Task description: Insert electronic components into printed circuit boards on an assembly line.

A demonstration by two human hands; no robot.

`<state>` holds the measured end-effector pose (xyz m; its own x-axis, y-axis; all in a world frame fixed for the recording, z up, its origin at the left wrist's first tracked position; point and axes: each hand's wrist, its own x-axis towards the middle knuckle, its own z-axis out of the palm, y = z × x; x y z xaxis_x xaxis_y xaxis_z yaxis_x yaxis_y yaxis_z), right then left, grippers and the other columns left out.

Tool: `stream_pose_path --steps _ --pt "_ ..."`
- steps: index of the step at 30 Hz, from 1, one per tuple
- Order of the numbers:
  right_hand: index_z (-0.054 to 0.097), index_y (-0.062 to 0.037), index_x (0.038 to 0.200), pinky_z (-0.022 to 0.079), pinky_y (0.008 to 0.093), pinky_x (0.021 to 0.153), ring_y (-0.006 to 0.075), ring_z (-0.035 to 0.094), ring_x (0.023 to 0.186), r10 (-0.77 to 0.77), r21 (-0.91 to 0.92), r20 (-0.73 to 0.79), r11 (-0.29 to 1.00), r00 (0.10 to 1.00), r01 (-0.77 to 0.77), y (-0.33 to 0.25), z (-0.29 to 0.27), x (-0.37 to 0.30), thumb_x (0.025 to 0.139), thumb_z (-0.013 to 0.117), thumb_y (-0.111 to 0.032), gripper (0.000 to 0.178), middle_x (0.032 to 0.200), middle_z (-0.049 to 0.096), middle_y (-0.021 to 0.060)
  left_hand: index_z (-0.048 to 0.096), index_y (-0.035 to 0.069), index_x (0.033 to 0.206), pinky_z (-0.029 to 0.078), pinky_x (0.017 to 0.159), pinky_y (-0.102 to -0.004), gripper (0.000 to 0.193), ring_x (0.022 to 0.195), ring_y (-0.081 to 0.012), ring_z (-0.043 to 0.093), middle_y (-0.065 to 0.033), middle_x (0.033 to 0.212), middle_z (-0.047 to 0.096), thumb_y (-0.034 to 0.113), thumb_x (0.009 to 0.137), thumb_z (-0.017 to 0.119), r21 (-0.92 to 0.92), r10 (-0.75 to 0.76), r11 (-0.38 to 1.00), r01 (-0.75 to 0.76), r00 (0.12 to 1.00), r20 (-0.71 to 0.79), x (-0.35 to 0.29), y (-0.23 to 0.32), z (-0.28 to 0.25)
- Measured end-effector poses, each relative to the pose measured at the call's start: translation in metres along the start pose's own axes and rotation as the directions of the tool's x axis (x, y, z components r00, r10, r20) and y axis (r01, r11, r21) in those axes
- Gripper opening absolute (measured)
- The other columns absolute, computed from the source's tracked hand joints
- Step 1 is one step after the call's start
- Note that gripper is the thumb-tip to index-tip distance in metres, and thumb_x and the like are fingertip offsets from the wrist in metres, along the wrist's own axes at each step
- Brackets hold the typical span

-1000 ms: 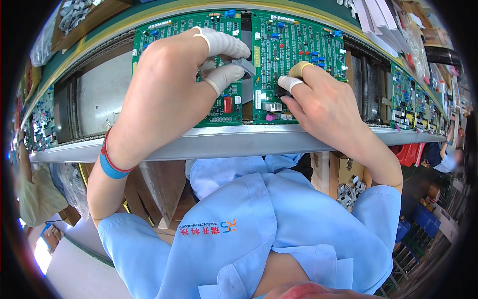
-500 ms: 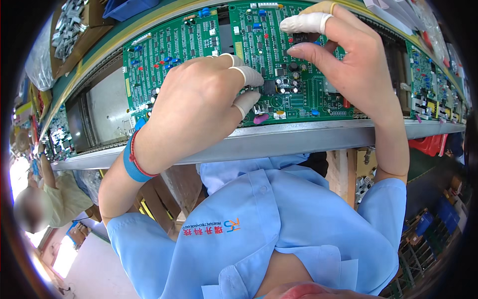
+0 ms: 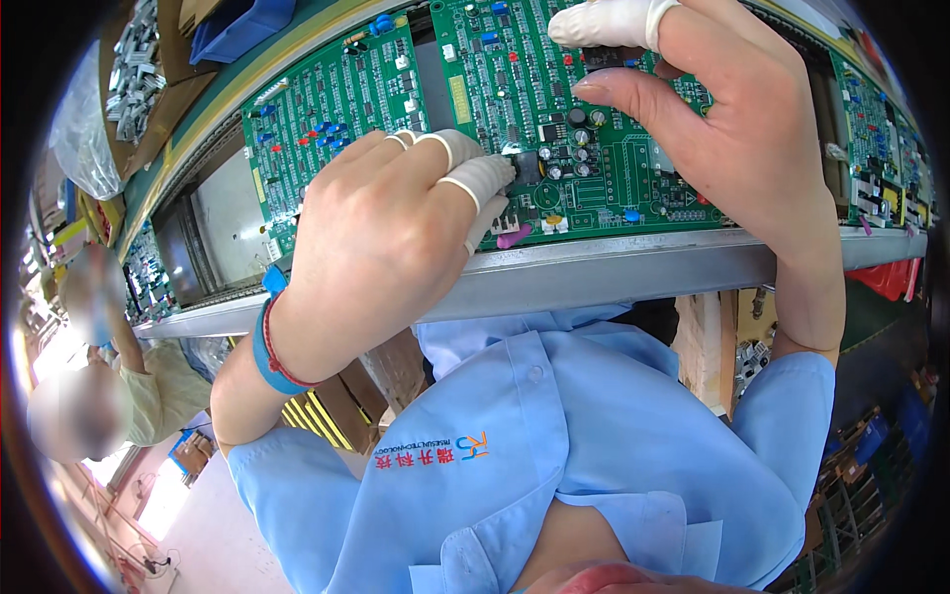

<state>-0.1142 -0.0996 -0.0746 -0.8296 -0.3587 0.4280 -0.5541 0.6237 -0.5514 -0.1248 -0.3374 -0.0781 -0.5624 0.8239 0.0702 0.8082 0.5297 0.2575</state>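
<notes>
**Black rectangular plastic-looking block [image 3: 602,57] pinched over a flat green circuit board [image 3: 616,198]**

On my remote feed, the right hand [image 3: 727,109] has the block between 1 white-sheathed finger and the bare thumb, parted only by its thickness. Its long axis seems to run left to right, ends partly hidden. It lies up and right of the left hand [image 3: 386,218], whose ribbed white finger cots [image 3: 483,178] bunch near a black boxy component [image 3: 527,166]; I can't tell whether they grip anything. A smooth grey metal rail [image 3: 594,265] borders the board.

Pale blue short-sleeved shirt [image 3: 604,426], red-and-orange chest logo [image 3: 432,456] — white finger cots [image 3: 479,179] — blue wristband [image 3: 263,351], red cord [image 3: 286,374]
</notes>
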Motion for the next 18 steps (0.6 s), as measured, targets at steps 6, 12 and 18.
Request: stream_pose_path --steps 6,12,18 --pt "0.069 -0.0017 0.107 0.051 0.0316 0.082 0.0260 0.065 0.093 -0.018 -0.024 0.000 1.000 1.000 0.018 0.007 0.006 -0.007 0.075 0.074 0.004 0.033 0.102 0.067 0.0124 0.073 0.009 0.106 0.050 0.062 -0.0373 0.029 0.071 -0.0259 0.064 -0.0072 0.090 0.071 0.010 0.077 0.075 0.018 0.004 1.000 -0.005 0.999 0.042 0.000 -0.011 -0.021" --pt "0.067 -0.0017 0.111 0.051 0.0262 0.072 0.0184 0.063 0.089 0.224 0.178 -0.019 0.960 0.974 -0.217 -0.007 -0.002 -0.013 0.077 0.068 0.008 0.035 0.106 0.063 0.0098 0.073 0.006 0.101 0.054 0.072 -0.0383 0.017 0.076 -0.0295 0.068 -0.0148 0.087 0.071 0.012 0.086 0.066 0.115 -0.375 0.858 0.501 0.763 -0.526 -0.015 -0.145 -0.085" --pt "0.064 0.0004 0.118 0.050 0.0244 0.074 0.0164 0.062 0.093 0.309 0.242 0.018 0.921 0.951 -0.304 -0.006 0.011 -0.005 0.082 0.062 0.009 0.037 0.113 0.061 0.0097 0.068 0.011 0.118 0.052 0.084 -0.0402 0.035 0.095 -0.0388 0.065 -0.0199 0.104 0.068 0.007 0.084 0.060 0.493 -0.370 0.718 0.493 0.869 -0.330 -0.082 -0.331 -0.094"
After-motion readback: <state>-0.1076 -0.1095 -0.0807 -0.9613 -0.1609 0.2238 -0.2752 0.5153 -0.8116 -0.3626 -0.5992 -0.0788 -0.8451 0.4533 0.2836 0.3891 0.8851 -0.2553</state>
